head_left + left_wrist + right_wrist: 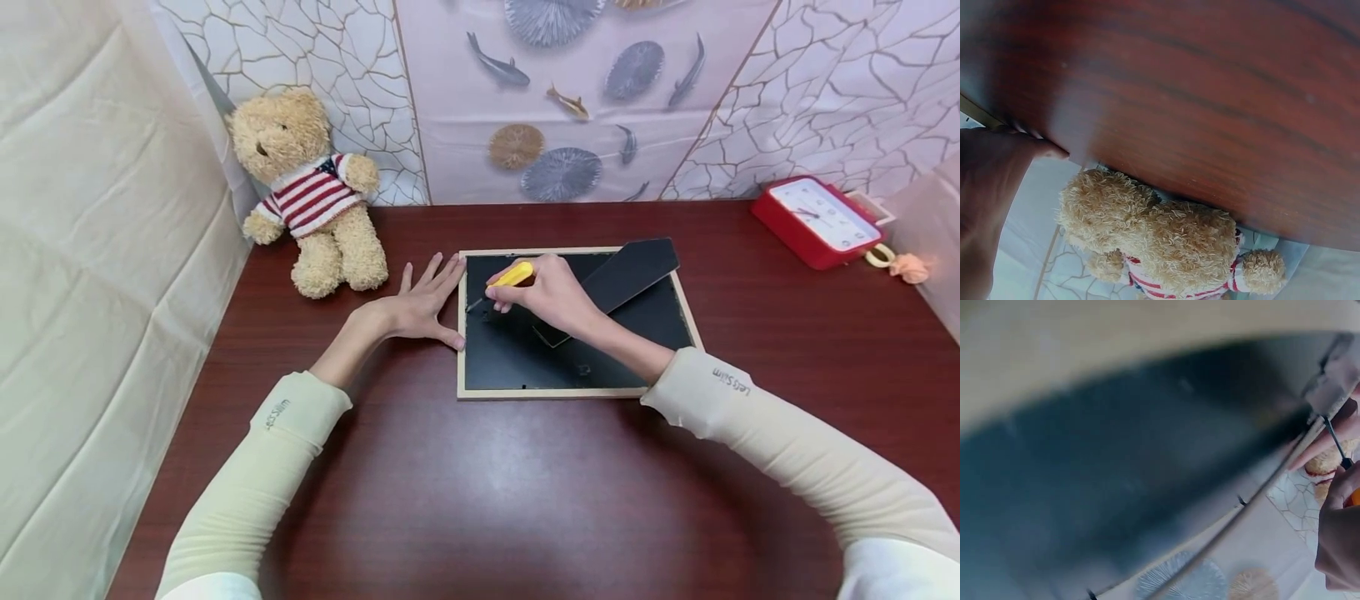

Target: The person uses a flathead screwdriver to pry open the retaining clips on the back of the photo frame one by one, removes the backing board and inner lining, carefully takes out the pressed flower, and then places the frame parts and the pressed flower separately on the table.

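Observation:
A picture frame [570, 393] with a pale wooden rim lies back side up on the table, showing its black backing board [517, 358]. Slanting across the board is a black easel leg [633, 271]. My right hand [555, 292] grips a yellow-handled screwdriver [516, 273], its thin shaft pointing down to the frame's left inner edge. In the right wrist view the dark shaft [1335, 439] reaches that edge beside a small metal tab. My left hand [420, 310] is spread beside the left rim, fingertips and thumb right at it.
A teddy bear [322, 196] in a striped sweater sits at the back left against the patterned wall. At the back right stands a red clock [821, 218], with a small orange pompom [909, 268] beside it. The dark wooden table [480, 492] extends in front of the frame.

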{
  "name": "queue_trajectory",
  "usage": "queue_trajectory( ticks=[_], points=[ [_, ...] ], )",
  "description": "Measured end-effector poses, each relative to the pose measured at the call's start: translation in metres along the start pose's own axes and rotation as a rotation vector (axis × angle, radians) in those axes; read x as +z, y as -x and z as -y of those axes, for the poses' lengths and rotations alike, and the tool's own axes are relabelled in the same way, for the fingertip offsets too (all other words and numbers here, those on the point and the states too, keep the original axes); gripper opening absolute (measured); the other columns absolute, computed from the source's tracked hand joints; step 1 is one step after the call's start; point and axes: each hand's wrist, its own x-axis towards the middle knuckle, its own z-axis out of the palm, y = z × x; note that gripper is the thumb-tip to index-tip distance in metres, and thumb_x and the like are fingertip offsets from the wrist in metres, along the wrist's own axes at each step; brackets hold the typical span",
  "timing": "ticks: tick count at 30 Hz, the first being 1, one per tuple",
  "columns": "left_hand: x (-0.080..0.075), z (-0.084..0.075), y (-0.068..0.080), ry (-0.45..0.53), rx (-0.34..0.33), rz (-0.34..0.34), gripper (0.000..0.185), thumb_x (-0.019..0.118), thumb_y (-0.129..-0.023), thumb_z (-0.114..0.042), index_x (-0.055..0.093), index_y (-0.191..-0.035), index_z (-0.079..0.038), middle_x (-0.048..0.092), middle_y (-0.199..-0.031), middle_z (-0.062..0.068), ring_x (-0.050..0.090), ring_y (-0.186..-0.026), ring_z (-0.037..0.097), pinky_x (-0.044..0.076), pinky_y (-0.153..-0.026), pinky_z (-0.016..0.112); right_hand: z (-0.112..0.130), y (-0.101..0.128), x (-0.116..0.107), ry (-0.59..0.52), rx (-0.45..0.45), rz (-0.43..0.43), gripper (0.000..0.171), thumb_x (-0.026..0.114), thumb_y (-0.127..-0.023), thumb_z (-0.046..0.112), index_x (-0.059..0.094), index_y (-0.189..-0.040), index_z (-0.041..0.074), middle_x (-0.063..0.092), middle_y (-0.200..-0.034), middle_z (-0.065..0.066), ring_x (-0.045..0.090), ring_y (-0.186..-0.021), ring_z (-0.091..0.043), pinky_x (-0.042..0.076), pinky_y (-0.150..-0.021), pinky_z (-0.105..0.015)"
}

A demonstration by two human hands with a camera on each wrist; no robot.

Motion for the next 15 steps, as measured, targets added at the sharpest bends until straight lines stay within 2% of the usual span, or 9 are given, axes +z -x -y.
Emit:
queue_trajectory(
  ticks=[9, 15],
  points=[
    [0.001, 0.001, -0.001, -0.003, 0.005, -0.007, 0.140, 0.086, -0.091, -0.057, -0.020, -0.174, -0.018, -0.027, -0.182, 0.004, -0.035, -0.165, 0.027, -0.024, -0.127, 0.067, -0.023, 0.007, 0.000, -0.263, 0.065, -0.009, 0.029, 0.082, -0.100, 0.014, 0.081, -0.120, -0.006, 0.083, -0.102, -0.018, 0.078, -0.082, -0.013, 0.062, -0.085, -0.026],
    [0.000, 0.001, 0.000, -0.003, 0.011, -0.008, 0.140, 0.085, -0.091, -0.058, -0.020, -0.174, -0.018, -0.027, -0.182, 0.003, -0.035, -0.165, 0.026, -0.025, -0.127, 0.067, -0.020, -0.001, -0.001, -0.193, 0.066, 0.009, 0.024, 0.083, -0.100, 0.019, 0.084, -0.115, 0.001, 0.084, -0.091, -0.009, 0.078, -0.080, -0.014, 0.060, -0.081, -0.025]
  ],
)
